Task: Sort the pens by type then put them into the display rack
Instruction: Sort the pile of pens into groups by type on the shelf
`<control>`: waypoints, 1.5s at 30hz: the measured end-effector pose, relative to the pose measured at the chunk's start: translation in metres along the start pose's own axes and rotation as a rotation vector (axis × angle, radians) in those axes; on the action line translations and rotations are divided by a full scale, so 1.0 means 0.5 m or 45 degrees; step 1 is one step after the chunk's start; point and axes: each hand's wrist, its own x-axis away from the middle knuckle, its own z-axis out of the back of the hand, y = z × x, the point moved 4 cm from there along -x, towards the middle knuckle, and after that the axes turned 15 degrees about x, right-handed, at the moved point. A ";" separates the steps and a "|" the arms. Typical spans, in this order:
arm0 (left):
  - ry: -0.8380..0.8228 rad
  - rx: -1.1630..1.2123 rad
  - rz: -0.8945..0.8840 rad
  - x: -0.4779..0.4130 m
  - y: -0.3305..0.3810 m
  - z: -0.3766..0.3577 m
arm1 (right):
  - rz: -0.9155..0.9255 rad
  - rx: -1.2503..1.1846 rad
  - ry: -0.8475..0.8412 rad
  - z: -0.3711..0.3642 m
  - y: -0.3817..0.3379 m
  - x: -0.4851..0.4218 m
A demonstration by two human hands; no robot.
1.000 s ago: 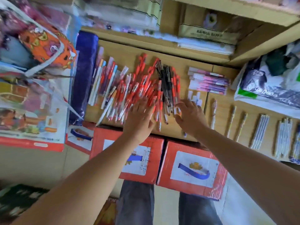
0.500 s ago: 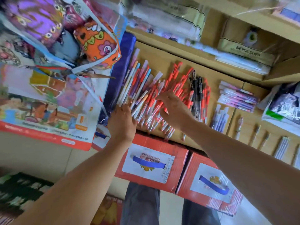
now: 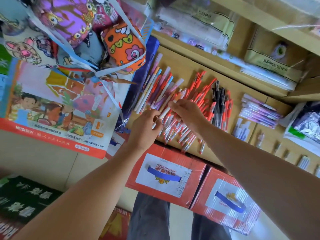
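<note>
A heap of red pens (image 3: 200,99) lies on the cardboard surface (image 3: 188,66). Left of it is a row of pastel-capped pens (image 3: 154,84), and on its right several black pens (image 3: 219,97). Over the heap's left part both hands hold one white pen with an orange cap (image 3: 165,112), tilted up to the right. My right hand (image 3: 187,114) pinches its upper end. The fingers of my left hand (image 3: 144,126) curl on its lower end. A group of purple pens (image 3: 259,110) lies further right.
Two red beer boxes (image 3: 197,172) stand in front of the surface, above my knees. Printed bags (image 3: 119,44) and a picture poster (image 3: 52,108) crowd the left. Shelves with packaged stock (image 3: 270,64) rise behind. Small groups of pens (image 3: 303,161) line the right edge.
The view swung left. Both hands moved from the black and red pens to the heap's left part and lifted one white orange-capped pen between them.
</note>
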 end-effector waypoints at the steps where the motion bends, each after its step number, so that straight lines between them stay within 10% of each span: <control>1: -0.012 0.005 -0.029 -0.004 0.007 -0.003 | -0.004 -0.005 -0.010 -0.001 -0.005 -0.001; 31: -0.093 -0.527 0.322 -0.035 -0.056 -0.016 | -0.016 0.521 0.237 0.044 -0.060 -0.093; 45: 0.030 -0.017 0.036 -0.018 -0.028 0.000 | -0.153 -0.155 0.068 0.057 -0.046 -0.074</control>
